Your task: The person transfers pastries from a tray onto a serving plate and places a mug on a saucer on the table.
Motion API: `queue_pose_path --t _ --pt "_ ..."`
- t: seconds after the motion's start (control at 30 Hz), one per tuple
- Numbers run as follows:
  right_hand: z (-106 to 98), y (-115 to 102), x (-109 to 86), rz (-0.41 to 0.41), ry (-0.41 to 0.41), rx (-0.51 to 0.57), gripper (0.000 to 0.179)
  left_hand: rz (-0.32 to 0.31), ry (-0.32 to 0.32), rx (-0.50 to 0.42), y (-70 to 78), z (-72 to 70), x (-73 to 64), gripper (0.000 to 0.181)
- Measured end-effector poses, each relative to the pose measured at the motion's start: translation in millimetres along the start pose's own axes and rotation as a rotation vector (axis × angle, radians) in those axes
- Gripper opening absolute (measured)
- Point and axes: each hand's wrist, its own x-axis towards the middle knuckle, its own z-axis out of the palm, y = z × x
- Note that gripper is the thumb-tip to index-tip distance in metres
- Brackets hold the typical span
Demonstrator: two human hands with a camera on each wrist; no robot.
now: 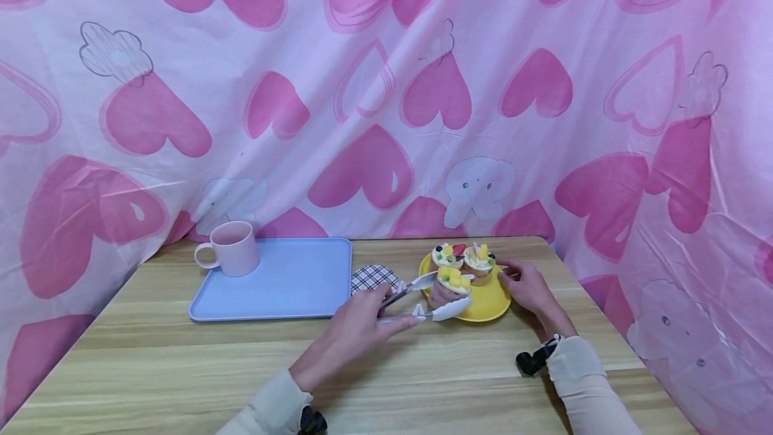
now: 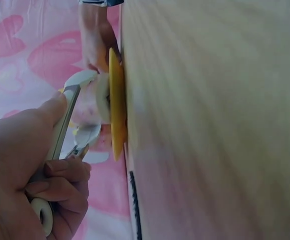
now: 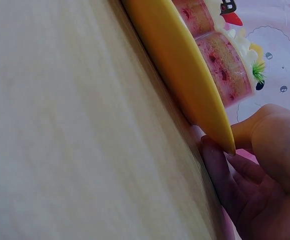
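Note:
My left hand (image 1: 356,317) grips a pair of tongs (image 2: 65,120) with pale tips. The tips straddle the front cupcake (image 1: 449,286), which is topped with yellow fruit pieces. Two more cupcakes stand behind it on the yellow plate (image 1: 492,301): one with a strawberry piece and dark berries (image 1: 447,255), one with cream and yellow fruit (image 1: 480,262). In the right wrist view their sides show pink and tan layers. At the plate's right rim, my right hand (image 3: 264,170) pinches the edge between thumb and fingers, with fingertips under the rim.
Left on the wooden table (image 1: 241,368) lies a blue tray (image 1: 302,280), with a pink mug (image 1: 237,254) on its back left corner. A round checked coaster (image 1: 371,276) sits between tray and plate. A pink heart-print curtain (image 1: 362,86) hangs behind the table.

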Motion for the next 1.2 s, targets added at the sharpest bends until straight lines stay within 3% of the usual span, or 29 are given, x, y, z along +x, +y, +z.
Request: queue_pose_path --t 0.3,0.47,0.6,0.9,1.2 --pt "1 0 1.4 0.007 0.003 -0.006 0.041 0.033 -0.024 0.062 -12.5 -28.0 -2.4 0.056" --pt "2 0 1.8 0.002 0.007 -0.004 0.04 0.008 -0.054 0.078 -18.8 -39.4 -2.8 0.063" --pt "2 0 2.2 -0.007 0.009 -0.001 0.04 0.02 -0.066 0.064 -18.4 -38.0 -3.1 0.063" --pt "2 0 -1.4 0.016 0.001 -0.005 0.041 0.081 -0.078 0.075 -9.5 -19.8 -4.2 0.058" --pt "3 -1 -0.2 0.031 -0.005 0.005 0.041 0.04 -0.09 0.106 -15.7 -35.8 -6.0 0.055"
